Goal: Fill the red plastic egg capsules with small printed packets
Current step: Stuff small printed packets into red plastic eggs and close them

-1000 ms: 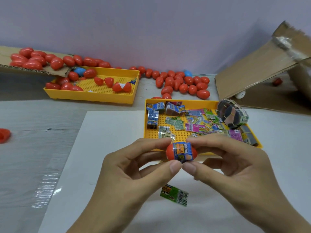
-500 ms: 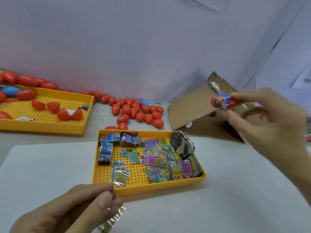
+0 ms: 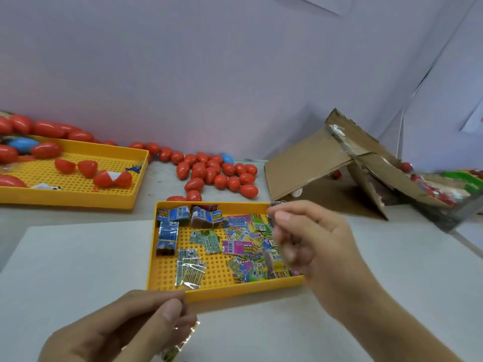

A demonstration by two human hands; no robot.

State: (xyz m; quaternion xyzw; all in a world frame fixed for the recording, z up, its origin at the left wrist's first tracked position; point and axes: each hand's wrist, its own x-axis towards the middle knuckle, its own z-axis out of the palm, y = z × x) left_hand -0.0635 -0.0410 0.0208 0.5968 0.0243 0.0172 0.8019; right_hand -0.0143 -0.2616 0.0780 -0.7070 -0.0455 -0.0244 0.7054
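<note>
Between capsules, by my reading: neither hand carries a red egg, so this looks like the packet-picking step. The right hand (image 3: 308, 239) hovers over the near yellow tray (image 3: 167, 283) of printed packets (image 3: 236, 246), fingers curled, blurred; something dark shows at the fingertips, but I cannot tell whether its grip holds anything. The left hand (image 3: 125, 327), low over the white sheet on the counter (image 3: 78, 257), pinches a crinkly clear-wrapped packet (image 3: 180, 346) between thumb and fingers. Closed red capsules (image 3: 219, 176) lie heaped beyond the tray; open halves (image 3: 112, 178) sit in the far yellow tray (image 3: 78, 199), left. Next move likely calls for fetching an open capsule from that far tray, and a clean single-packet pick. Writing: a "6" or "9" on several green packets; the blue and pink packets carry bold lettering and barcodes, too small to read. A taped cardboard ramp (image 3: 313, 163) stands right.
</note>
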